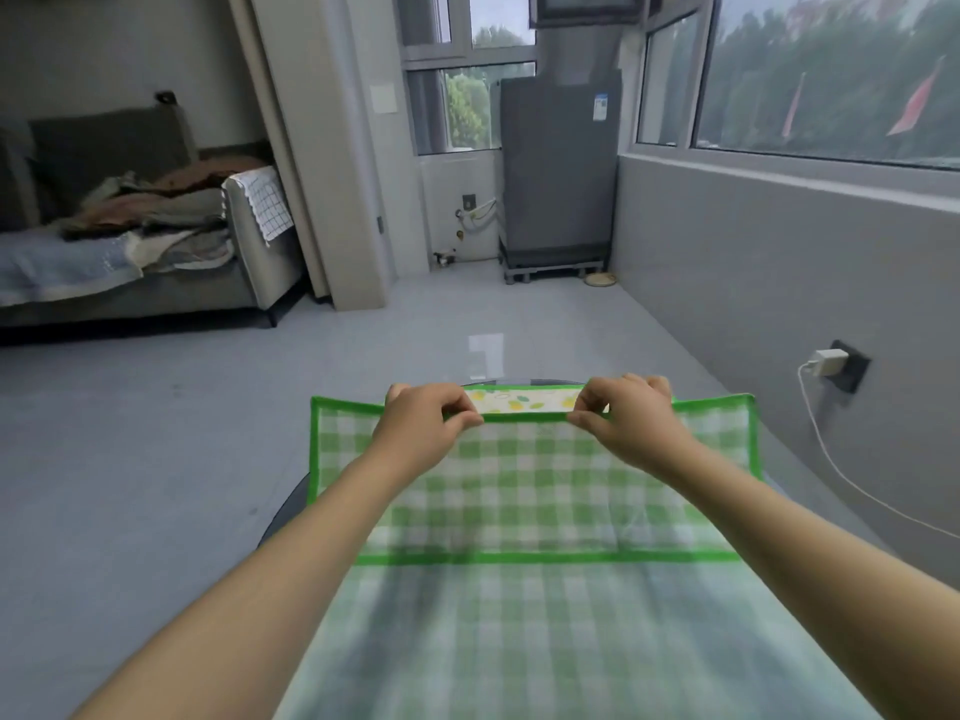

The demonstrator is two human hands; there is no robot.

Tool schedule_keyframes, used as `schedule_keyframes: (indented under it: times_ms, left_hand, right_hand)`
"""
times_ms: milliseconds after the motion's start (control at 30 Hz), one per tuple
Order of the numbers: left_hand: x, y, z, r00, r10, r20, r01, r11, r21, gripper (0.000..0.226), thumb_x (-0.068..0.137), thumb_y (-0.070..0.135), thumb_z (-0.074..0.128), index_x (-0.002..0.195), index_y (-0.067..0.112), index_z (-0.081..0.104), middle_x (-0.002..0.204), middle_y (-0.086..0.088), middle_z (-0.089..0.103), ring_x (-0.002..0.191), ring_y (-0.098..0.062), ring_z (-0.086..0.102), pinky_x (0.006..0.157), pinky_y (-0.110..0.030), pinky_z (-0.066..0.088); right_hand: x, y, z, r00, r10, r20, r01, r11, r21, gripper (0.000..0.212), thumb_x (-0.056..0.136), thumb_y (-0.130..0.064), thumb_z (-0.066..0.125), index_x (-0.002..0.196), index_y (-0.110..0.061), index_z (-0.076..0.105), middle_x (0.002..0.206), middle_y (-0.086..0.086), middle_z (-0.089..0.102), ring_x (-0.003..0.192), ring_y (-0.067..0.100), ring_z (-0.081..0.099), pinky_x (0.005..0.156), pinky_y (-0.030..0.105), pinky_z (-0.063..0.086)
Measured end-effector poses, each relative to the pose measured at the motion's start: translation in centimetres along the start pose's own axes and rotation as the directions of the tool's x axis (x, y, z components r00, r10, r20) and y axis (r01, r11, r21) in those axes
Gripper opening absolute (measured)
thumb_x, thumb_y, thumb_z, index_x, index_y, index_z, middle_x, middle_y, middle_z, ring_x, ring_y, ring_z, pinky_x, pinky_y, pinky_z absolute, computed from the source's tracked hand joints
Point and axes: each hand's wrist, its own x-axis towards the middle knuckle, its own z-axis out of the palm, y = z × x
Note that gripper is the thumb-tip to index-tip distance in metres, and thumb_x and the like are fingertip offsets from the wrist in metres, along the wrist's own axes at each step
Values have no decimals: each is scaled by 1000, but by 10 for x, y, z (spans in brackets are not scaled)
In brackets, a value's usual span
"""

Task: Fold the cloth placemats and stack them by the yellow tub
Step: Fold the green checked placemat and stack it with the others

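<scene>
Now folding | left hand [421,423] and right hand [628,420] are pinching the green checked placemat [535,491] by its far hem | probably soft, light, floppy; hemmed edges suiting grips

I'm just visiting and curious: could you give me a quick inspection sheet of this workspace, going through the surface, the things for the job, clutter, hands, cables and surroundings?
Surface: dark round table, only its edge shows; mostly covered by cloth.
Job's things: green checked placemat with green border, far edge lifted; a lemon-print cloth shows behind that edge. Yellow tub: nothing seen.
Clutter: nothing seen on the table.
Hands: left hand and right hand each pinch the placemat's far edge.
Cables: white charger plugged into a wall socket, its cable trailing down.
Surroundings: sofa piled with clothes, grey appliance on a stand by the windows, grey floor.
</scene>
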Motion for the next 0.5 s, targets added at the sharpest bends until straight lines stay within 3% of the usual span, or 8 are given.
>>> schedule_keyframes:
  times_ms: [100,300,433,500]
  left_hand:
    - [-27,17,-26,1000,15,24,-14,1000,-19,11,83,27,69,72,26,68,74,17,65,85,-13,59,96,-32,35]
    - [-90,38,-53,987,-22,157,28,999,-32,11,79,26,73,70,25,68,70,13,65,73,-12,60,72,-30,48]
    - [-130,37,-56,970,-21,243,35,998,-53,12,79,24,74,68,26,68,67,11,64,67,-8,56,63,-21,43]
    - [-148,33,-51,961,-47,272,64,996,-55,11,77,26,75,68,27,69,69,10,66,70,-10,59,65,-22,45]
  right_hand:
    - [-24,-18,-28,999,-30,32,30,1000,0,13,86,-40,60,81,-29,56,79,-14,58,86,12,49,79,26,17]
    - [-82,-39,-53,990,-79,118,81,997,-12,15,83,-43,63,78,-30,59,71,-14,60,80,14,53,92,28,25]
    - [-120,-49,-57,958,-161,239,168,986,-7,24,81,-40,67,66,-35,50,60,-19,53,73,9,55,84,24,31]
    - [-136,-49,-53,933,-178,314,185,983,7,26,81,-38,68,64,-35,48,62,-18,54,72,8,58,77,21,33]
